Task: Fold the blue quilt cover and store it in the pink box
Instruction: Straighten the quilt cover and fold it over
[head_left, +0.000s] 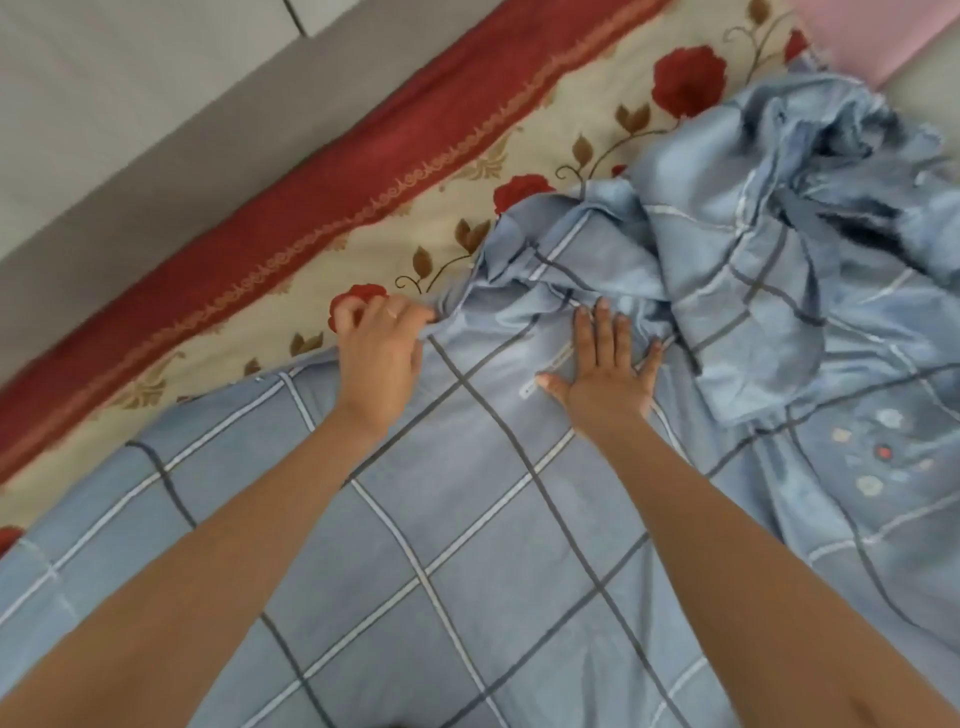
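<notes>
The blue quilt cover (467, 519), checked with white and dark lines, is spread over the bed and bunched into a crumpled heap at the upper right. My left hand (379, 348) pinches a fold at the cover's edge. My right hand (608, 369) lies flat with spread fingers, pressing the cloth beside that fold. A pink surface (852, 31) shows at the top right corner; whether it is the pink box I cannot tell.
Under the cover lies a cream bed sheet (363, 249) with red roses and a red border band. Beyond the bed's edge runs a grey floor (130, 104) at the upper left.
</notes>
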